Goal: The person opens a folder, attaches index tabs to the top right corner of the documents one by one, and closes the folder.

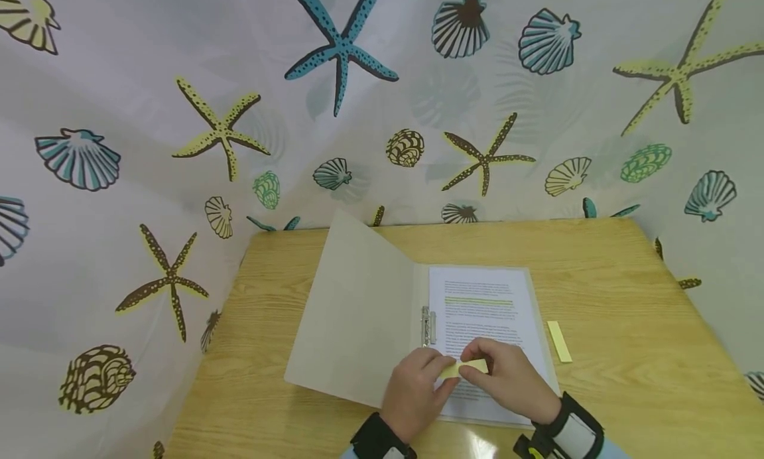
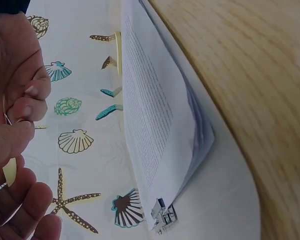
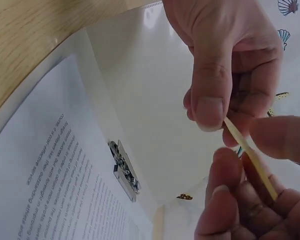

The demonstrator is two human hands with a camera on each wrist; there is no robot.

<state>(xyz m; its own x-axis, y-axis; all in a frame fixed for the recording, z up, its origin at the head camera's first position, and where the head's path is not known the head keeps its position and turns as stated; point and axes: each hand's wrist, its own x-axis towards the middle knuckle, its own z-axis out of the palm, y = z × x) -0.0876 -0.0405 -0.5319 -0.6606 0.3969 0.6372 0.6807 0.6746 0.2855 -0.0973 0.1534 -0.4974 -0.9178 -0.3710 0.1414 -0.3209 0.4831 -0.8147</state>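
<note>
My left hand (image 1: 416,387) and right hand (image 1: 507,377) meet above the printed page, both pinching a narrow yellow sticky-note pad (image 1: 475,365). In the right wrist view the pad (image 3: 252,159) appears edge-on, running from the left thumb and finger into the right hand (image 3: 250,210). Fingers cover parts of it in the left wrist view, where a yellow end (image 2: 10,171) shows by the left hand (image 2: 20,200). Beneath the hands lies an open white binder (image 1: 364,313) holding a stack of printed sheets (image 1: 477,280), the top one with a yellow highlighted line.
Right of the binder, a second yellow strip (image 1: 560,341) lies on the wooden table (image 1: 615,280). A metal ring clasp (image 1: 426,326) sits at the binder's spine. The left cover stands partly raised. A white cloth (image 1: 382,101) with shells and starfish hangs behind the table.
</note>
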